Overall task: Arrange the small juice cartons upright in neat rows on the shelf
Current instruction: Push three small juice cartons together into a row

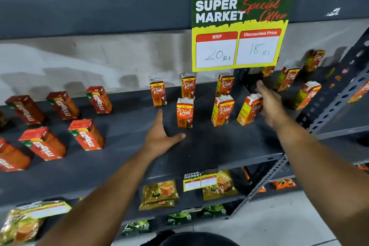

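Several small orange "Real" juice cartons stand upright on the dark grey shelf [209,146] in two loose rows. The front row holds a carton [185,113], a second [222,110] and a third [249,109]. Three more [158,92] [188,86] [225,85] stand behind. My left hand [161,136] rests open on the shelf, just left of the front-left carton, holding nothing. My right hand [268,102] has its fingers stretched out against the right side of the third front carton. No grip shows.
Red Maaza cartons [85,134] stand scattered on the left of the shelf. More Real cartons [288,78] stand on the adjoining shelf to the right, past a perforated metal upright [327,106]. A yellow price sign [239,32] hangs above. Tea packets [159,193] lie below.
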{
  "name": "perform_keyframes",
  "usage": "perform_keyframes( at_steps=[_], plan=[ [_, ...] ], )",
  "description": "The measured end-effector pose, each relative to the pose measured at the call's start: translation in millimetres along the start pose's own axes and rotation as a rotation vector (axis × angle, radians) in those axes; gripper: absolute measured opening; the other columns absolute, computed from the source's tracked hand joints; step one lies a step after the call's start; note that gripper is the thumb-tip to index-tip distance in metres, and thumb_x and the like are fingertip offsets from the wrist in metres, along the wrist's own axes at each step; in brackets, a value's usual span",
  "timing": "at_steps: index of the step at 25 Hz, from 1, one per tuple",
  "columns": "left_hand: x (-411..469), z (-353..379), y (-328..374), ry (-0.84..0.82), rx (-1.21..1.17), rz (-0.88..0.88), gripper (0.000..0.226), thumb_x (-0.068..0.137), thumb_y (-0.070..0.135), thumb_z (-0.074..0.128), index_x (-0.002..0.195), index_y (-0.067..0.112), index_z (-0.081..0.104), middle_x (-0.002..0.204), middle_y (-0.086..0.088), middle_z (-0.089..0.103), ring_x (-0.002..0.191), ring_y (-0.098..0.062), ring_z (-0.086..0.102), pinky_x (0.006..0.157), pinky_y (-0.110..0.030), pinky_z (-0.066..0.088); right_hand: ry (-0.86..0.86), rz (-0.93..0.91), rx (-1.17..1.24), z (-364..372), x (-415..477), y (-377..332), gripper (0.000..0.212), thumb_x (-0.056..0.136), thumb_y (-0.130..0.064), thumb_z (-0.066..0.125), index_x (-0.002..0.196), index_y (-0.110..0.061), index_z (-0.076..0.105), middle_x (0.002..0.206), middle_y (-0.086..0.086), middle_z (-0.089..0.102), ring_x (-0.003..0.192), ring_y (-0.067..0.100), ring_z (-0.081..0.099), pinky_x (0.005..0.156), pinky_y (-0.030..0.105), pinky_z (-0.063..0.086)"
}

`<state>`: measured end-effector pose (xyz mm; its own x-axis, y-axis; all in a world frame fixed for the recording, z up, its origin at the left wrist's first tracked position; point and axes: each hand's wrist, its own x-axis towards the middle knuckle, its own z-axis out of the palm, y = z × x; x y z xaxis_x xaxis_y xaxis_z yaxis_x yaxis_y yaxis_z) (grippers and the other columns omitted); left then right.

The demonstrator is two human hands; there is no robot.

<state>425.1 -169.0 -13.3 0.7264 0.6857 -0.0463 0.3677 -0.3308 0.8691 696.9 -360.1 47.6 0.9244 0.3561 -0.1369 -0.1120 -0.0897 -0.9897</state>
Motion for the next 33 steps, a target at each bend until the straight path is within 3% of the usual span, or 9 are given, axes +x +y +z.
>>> perform_keyframes(
  at_steps=[4, 8, 11, 14, 19, 21, 25, 30, 33],
  plan=[
    [45.4, 16.5, 13.3, -0.014, -0.098, 0.047, 0.066, 0.061, 0.02, 0.089, 0.116, 0.017, 0.054, 0.111, -0.002, 0.064, 0.11, -0.021, 0.061, 0.084, -0.026, 0.045, 0.105, -0.006, 0.188, 21.7, -1.6, 26.3, 0.025, 0.084, -0.036, 0.069, 0.07, -0.016, 0.062, 0.056, -0.009, 0.064, 0.057, 0.007, 0.061, 0.066, 0.03, 0.048],
    [54.9, 48.8, 26.7, 0.011, -0.107, 0.091, 0.062, 0.061, 0.021, 0.089, 0.112, 0.016, 0.056, 0.101, -0.002, 0.066, 0.092, -0.016, 0.063, 0.078, -0.027, 0.046, 0.185, 0.001, 0.195, 42.5, -3.6, 26.1, 0.022, 0.081, -0.04, 0.069, 0.089, -0.02, 0.062, 0.08, -0.005, 0.066, 0.073, 0.009, 0.062, 0.073, 0.032, 0.05],
    [60.9, 65.4, 33.7, -0.017, -0.127, 0.123, 0.076, 0.057, 0.025, 0.092, 0.121, 0.02, 0.051, 0.111, 0.002, 0.065, 0.101, -0.012, 0.06, 0.087, -0.025, 0.046, 0.162, 0.008, 0.167, 51.2, -3.3, 29.6, 0.048, 0.077, -0.052, 0.069, 0.11, -0.02, 0.059, 0.098, -0.001, 0.068, 0.086, 0.012, 0.065, 0.083, 0.035, 0.053],
    [62.4, 76.7, 40.4, -0.051, -0.131, 0.117, 0.081, 0.055, 0.026, 0.093, 0.124, 0.021, 0.051, 0.111, 0.008, 0.063, 0.101, -0.006, 0.06, 0.076, -0.004, 0.041, 0.136, 0.021, 0.146, 53.4, -4.3, 32.0, 0.084, 0.061, -0.071, 0.07, 0.128, -0.023, 0.054, 0.114, 0.003, 0.068, 0.1, 0.019, 0.067, 0.093, 0.045, 0.053],
    [60.2, 86.6, 49.9, -0.056, -0.142, 0.107, 0.069, 0.059, 0.019, 0.091, 0.121, 0.016, 0.059, 0.103, 0.011, 0.061, 0.094, -0.002, 0.058, 0.066, 0.004, 0.037, -0.051, -0.069, 0.09, 48.3, -20.7, 34.6, 0.063, 0.085, -0.048, 0.063, 0.136, -0.015, 0.045, 0.093, -0.011, 0.058, 0.073, -0.004, 0.056, 0.064, 0.018, 0.045],
    [59.0, 87.7, 49.0, -0.054, -0.147, 0.091, 0.063, 0.061, 0.018, 0.09, 0.118, 0.016, 0.062, 0.102, 0.008, 0.064, 0.09, -0.002, 0.059, 0.065, 0.003, 0.038, -0.302, -0.105, -0.024, 31.6, -22.5, 33.4, 0.074, 0.067, -0.054, 0.078, 0.125, -0.016, 0.054, 0.096, -0.014, 0.068, 0.082, 0.0, 0.067, 0.073, 0.019, 0.053],
    [59.0, 84.3, 51.5, -0.059, -0.14, 0.08, 0.064, 0.059, 0.025, 0.091, 0.117, 0.018, 0.063, 0.113, -0.001, 0.069, 0.094, -0.004, 0.061, 0.077, -0.012, 0.045, -0.515, -0.099, -0.559, 8.9, 1.2, 33.3, 0.056, 0.059, -0.01, 0.09, 0.106, -0.026, 0.063, 0.094, -0.014, 0.069, 0.083, -0.009, 0.064, 0.1, 0.038, 0.049],
    [47.5, 77.1, 55.8, -0.115, -0.134, 0.081, 0.065, 0.057, 0.023, 0.092, 0.115, 0.018, 0.063, 0.108, 0.008, 0.066, 0.101, -0.009, 0.062, 0.08, -0.013, 0.048, -0.57, -0.099, -0.631, 8.9, -7.0, 32.2, 0.065, 0.055, -0.01, 0.092, 0.109, -0.03, 0.064, 0.105, -0.012, 0.069, 0.097, 0.0, 0.064, 0.099, 0.036, 0.049],
    [13.9, 76.6, 41.2, -0.14, -0.12, 0.061, 0.057, 0.054, 0.024, 0.093, 0.103, 0.029, 0.063, 0.104, 0.009, 0.066, 0.1, -0.009, 0.063, 0.078, -0.011, 0.047, -0.586, -0.072, -0.689, -1.7, -34.7, 43.2, 0.055, 0.055, -0.013, 0.093, 0.096, -0.035, 0.064, 0.095, -0.018, 0.067, 0.088, -0.006, 0.061, 0.08, 0.013, 0.049]
  ],
)
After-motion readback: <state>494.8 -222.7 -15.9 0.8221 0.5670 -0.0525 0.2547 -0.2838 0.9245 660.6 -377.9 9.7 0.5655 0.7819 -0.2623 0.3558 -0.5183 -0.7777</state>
